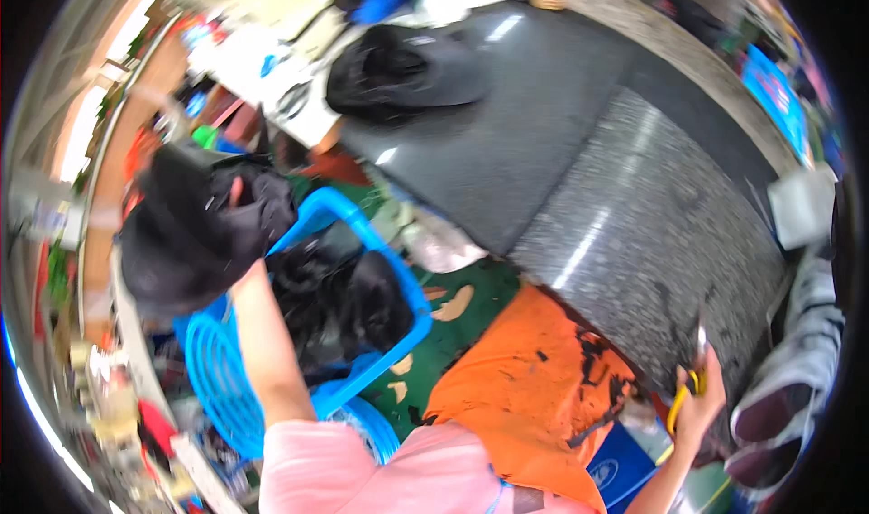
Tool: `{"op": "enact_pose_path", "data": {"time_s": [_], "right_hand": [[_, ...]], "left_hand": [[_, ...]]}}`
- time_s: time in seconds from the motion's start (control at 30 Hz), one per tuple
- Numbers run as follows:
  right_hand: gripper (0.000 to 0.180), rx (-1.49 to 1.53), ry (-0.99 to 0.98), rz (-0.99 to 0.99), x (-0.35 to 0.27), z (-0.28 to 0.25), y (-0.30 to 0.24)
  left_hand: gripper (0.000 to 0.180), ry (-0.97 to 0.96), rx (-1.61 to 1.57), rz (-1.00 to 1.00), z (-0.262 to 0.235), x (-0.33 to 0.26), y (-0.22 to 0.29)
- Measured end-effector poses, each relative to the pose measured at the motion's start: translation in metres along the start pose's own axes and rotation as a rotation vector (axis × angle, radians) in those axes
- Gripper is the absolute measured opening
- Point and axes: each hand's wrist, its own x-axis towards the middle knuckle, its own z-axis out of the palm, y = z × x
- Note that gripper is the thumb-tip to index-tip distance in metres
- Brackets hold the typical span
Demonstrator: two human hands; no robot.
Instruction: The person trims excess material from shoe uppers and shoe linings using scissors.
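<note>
My left hand (249,277) reaches out to the left and is closed on a black cap (176,233), blurred by motion. The cap hides most of its fingers. Beneath and beside that hand, a blue plastic basket (418,310) holds several black cloth items (339,306), probably more caps. On the right, near the table's front edge, my right hand (703,407) grips yellow-handled scissors (681,403), their metal blades pointing up and away from me. Another black cap (389,70) lies on the dark far part of the table (543,79).
A speckled grey slab (652,233) forms the table's near right part. An orange apron (516,360) strewn with black scraps covers my lap. White cloth rolls (797,333) stand at the right edge. Pale scraps (453,304) lie on the green floor, and clutter fills the far left.
</note>
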Motion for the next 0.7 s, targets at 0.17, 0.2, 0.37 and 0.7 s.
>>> {"op": "enact_pose_path", "data": {"time_s": [0.17,0.2,0.37,0.7], "right_hand": [[0.058,0.052,0.052,-0.083,0.019,0.021,-0.037],[0.057,0.044,0.113,0.103,0.009,0.010,-0.018],[0.054,0.394,0.310,0.300,-0.010,-0.018,-0.035],[0.055,0.401,0.230,0.336,-0.029,-0.017,-0.038]], "left_hand": [[0.039,-0.530,0.617,0.285,0.187,0.045,0.151],[0.040,-0.687,0.632,0.374,0.271,0.053,0.142],[0.030,-0.564,0.932,0.962,0.443,0.098,0.069],[0.044,-0.257,0.761,0.808,0.430,0.043,0.073]]}}
